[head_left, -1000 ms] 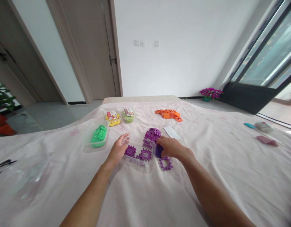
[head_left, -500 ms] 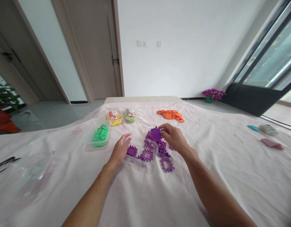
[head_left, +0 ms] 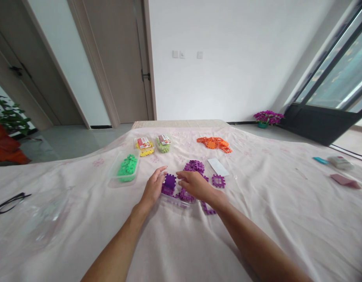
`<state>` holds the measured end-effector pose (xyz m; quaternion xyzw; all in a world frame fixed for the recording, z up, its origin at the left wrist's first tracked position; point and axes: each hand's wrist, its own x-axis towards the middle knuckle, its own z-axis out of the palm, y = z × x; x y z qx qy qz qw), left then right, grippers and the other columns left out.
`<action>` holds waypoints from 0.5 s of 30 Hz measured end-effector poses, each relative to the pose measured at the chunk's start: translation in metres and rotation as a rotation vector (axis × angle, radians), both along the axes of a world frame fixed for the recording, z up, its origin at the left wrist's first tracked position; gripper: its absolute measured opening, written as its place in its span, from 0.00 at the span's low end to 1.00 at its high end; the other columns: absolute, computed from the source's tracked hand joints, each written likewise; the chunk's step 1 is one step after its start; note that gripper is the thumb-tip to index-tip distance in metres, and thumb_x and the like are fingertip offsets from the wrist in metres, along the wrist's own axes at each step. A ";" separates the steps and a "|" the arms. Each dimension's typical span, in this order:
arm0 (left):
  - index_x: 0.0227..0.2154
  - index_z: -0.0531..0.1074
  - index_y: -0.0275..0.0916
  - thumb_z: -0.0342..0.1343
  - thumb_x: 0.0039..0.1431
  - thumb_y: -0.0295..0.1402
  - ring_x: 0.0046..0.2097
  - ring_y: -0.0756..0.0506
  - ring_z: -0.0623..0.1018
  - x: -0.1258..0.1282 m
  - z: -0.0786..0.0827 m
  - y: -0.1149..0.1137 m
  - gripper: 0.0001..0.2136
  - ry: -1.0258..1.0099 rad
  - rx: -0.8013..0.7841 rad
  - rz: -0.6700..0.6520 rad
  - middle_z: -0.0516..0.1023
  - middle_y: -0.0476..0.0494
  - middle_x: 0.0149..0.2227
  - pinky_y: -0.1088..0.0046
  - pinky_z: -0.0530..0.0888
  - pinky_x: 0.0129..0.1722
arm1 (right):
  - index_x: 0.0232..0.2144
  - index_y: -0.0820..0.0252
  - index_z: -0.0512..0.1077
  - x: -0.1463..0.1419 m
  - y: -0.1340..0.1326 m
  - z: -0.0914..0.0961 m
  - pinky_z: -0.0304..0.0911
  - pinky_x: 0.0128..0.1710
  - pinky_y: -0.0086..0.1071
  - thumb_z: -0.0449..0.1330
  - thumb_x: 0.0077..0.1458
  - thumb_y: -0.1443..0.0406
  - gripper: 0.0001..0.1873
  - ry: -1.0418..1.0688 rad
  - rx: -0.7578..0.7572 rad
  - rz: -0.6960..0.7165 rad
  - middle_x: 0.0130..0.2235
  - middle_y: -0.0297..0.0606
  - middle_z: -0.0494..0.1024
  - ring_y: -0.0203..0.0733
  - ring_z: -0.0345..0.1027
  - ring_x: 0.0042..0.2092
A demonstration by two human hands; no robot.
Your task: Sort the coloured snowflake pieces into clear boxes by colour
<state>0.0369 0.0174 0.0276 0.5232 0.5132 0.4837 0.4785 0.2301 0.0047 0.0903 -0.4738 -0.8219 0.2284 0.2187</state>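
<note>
My left hand (head_left: 153,187) grips the left side of a clear plastic container (head_left: 179,203), fingers outside its wall. My right hand (head_left: 195,186) hovers over the container with its fingers a little apart and nothing between them. Just left of its fingertips, a solid purple building piece (head_left: 170,181) leans inside the container, with purple frame-shaped pieces (head_left: 185,194) beside it, partly covered by the hand. Behind the right hand lies a pile of purple pieces (head_left: 195,165). One square purple frame (head_left: 218,181) rests to the right, and another purple frame (head_left: 209,209) shows partly under the forearm.
A tub of green pieces (head_left: 128,168) stands at the left, with boxes of yellow pieces (head_left: 145,145) and light green pieces (head_left: 163,143) behind. Orange pieces (head_left: 214,144) lie at the back. A white card (head_left: 218,167), glasses (head_left: 9,203) and a clear bag (head_left: 42,219) lie around.
My right hand has moved left from the purple pile to over the container. The solid purple piece it held is now in the container, let go. My left hand stays at the container.
</note>
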 end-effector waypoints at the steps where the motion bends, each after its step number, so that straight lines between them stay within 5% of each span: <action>1: 0.54 0.70 0.43 0.51 0.58 0.33 0.54 0.42 0.76 0.000 0.000 0.000 0.20 0.002 0.006 0.001 0.76 0.39 0.54 0.62 0.69 0.56 | 0.47 0.62 0.76 0.000 0.001 0.000 0.64 0.44 0.30 0.55 0.55 0.70 0.18 -0.004 0.018 -0.011 0.43 0.42 0.82 0.43 0.75 0.45; 6: 0.55 0.69 0.41 0.54 0.56 0.30 0.55 0.42 0.75 0.000 -0.002 0.002 0.22 -0.009 0.001 0.000 0.76 0.38 0.53 0.63 0.69 0.56 | 0.54 0.62 0.72 0.008 0.001 0.006 0.64 0.48 0.31 0.51 0.60 0.70 0.22 -0.065 0.057 -0.049 0.48 0.44 0.80 0.43 0.74 0.49; 15: 0.55 0.68 0.40 0.51 0.53 0.25 0.56 0.42 0.75 0.001 -0.003 0.003 0.24 0.007 0.048 -0.006 0.75 0.37 0.53 0.64 0.68 0.57 | 0.54 0.53 0.72 -0.002 -0.014 -0.001 0.64 0.43 0.33 0.52 0.59 0.69 0.22 -0.320 0.055 0.152 0.45 0.40 0.81 0.46 0.75 0.46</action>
